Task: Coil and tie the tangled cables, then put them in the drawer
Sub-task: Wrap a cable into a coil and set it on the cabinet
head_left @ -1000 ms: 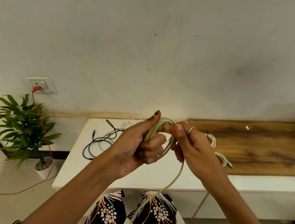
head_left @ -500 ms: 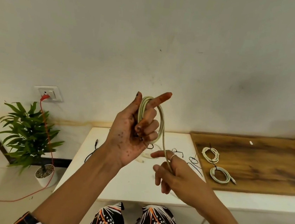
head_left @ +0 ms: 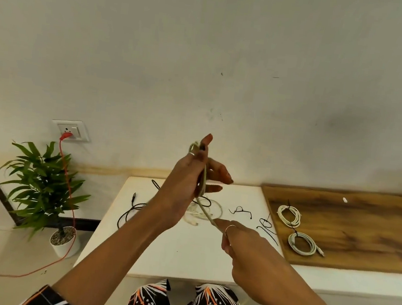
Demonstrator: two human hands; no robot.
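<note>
My left hand (head_left: 189, 176) is raised over the white table (head_left: 174, 249) and grips a coil of pale beige cable (head_left: 203, 177), loops poking out above the fingers. From the coil a strand runs down and right into my right hand (head_left: 241, 247), which pinches it; its tail hangs over my lap. Loose on the table lie a black cable (head_left: 129, 210), a whitish tangled cable (head_left: 207, 212) and thin black ties (head_left: 241, 210). Two tied white coils (head_left: 289, 215) (head_left: 302, 243) rest on the wooden top. No drawer is visible.
A wooden surface (head_left: 361, 228) adjoins the table on the right. A potted plant (head_left: 43, 189) stands on the floor at left, beneath a wall socket (head_left: 71, 130) with a red cord (head_left: 65, 187) trailing across the floor. The wall is close behind the table.
My left hand turned so its back faces me, still holding the coil. My right hand slid lower along the strand, drawing it taut to the lower right.
</note>
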